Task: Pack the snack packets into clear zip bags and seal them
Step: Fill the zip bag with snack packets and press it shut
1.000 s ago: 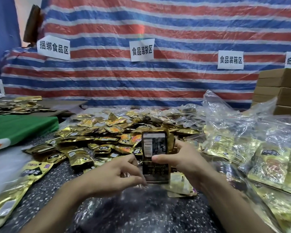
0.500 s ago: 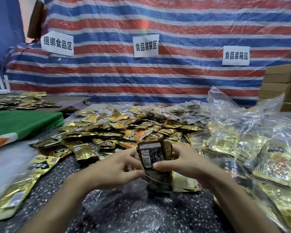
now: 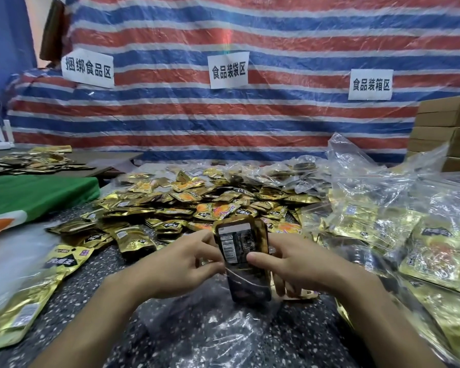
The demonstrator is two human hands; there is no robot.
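A food-packing workshop: zone signs (image 3: pixel 228 71) on striped tarpaulin (image 3: pixel 276 30), heaped snack packets (image 3: pixel 191 205), stacked cartons (image 3: pixel 446 131).

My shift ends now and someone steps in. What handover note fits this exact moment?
Left hand: grips the packet stack from the left.
Right hand: grips it from the right.
The stack stands upright, its lower end seemingly inside the clear bag on the table.
Done: filled bags lie at right.
Left: push the stack in and seal. The loose packets behind the hands are unpacked.

Striped tarp (image 3: pixel 170 115), cardboard boxes (image 3: pixel 448 115)
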